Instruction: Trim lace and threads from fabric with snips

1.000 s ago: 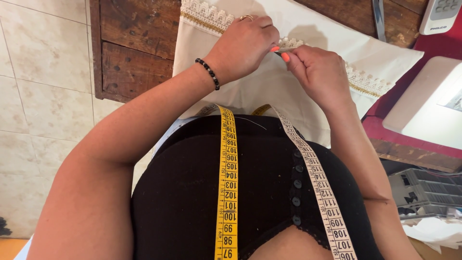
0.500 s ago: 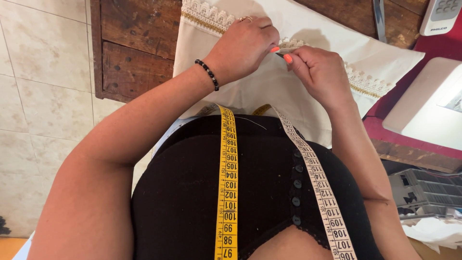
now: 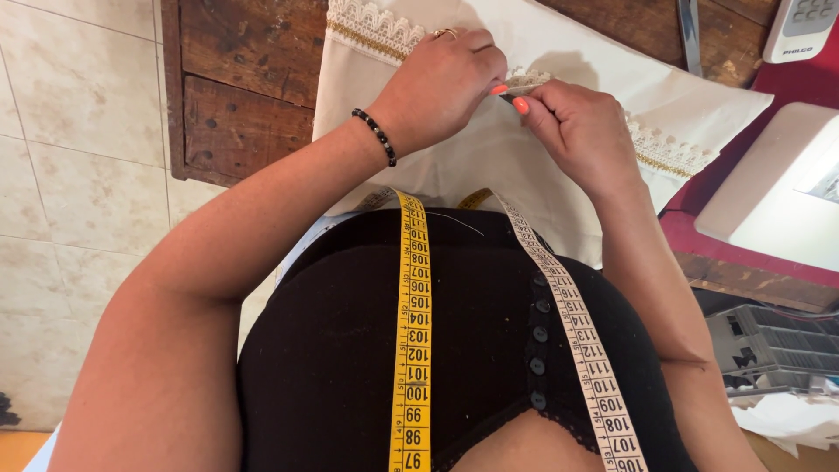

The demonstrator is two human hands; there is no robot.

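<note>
A white cloth (image 3: 559,157) with a lace and gold trim (image 3: 371,26) lies on a dark wooden table (image 3: 245,79). My left hand (image 3: 441,83), with a ring and a black bead bracelet, pinches the lace edge of the cloth. Right beside it, my right hand (image 3: 577,131) grips the same edge; a thin dark tool tip shows between the fingers of the two hands, too small to name. A yellow and white measuring tape (image 3: 411,315) hangs round my neck over a black top.
A white sewing machine (image 3: 778,192) stands on a dark red cloth at the right. A white device (image 3: 800,26) sits at the top right. A grey ribbed box (image 3: 769,350) is low at the right. Pale floor tiles (image 3: 79,175) are at the left.
Both hands have stayed on the lace edge, with only slight finger movement.
</note>
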